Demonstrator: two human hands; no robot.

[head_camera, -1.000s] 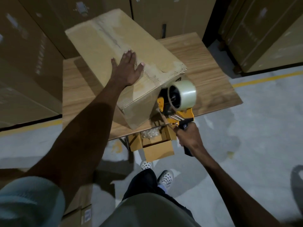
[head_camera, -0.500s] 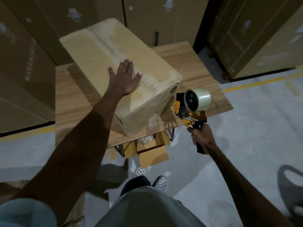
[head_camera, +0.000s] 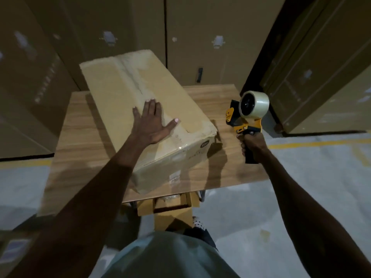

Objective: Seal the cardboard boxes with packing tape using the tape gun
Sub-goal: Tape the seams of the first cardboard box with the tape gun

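A large closed cardboard box (head_camera: 124, 91) lies at an angle on the wooden table (head_camera: 80, 137), with clear tape along its top seam and over its near end. My left hand (head_camera: 151, 122) presses flat on the box's top, fingers straight and spread. My right hand (head_camera: 253, 144) grips the black handle of a yellow tape gun (head_camera: 246, 115) carrying a roll of clear tape (head_camera: 255, 104). The gun is held upright in the air to the right of the box, apart from it, above the table's right edge.
A small open cardboard box (head_camera: 170, 209) sits on the floor under the table's near edge, by my feet. Tall stacks of brown cartons (head_camera: 200, 27) stand behind and to both sides. Yellow floor lines (head_camera: 321, 143) run across the grey concrete.
My right hand has pulled the tape gun away from the box's near end, up and to the right. My left hand stays flat on the box top.
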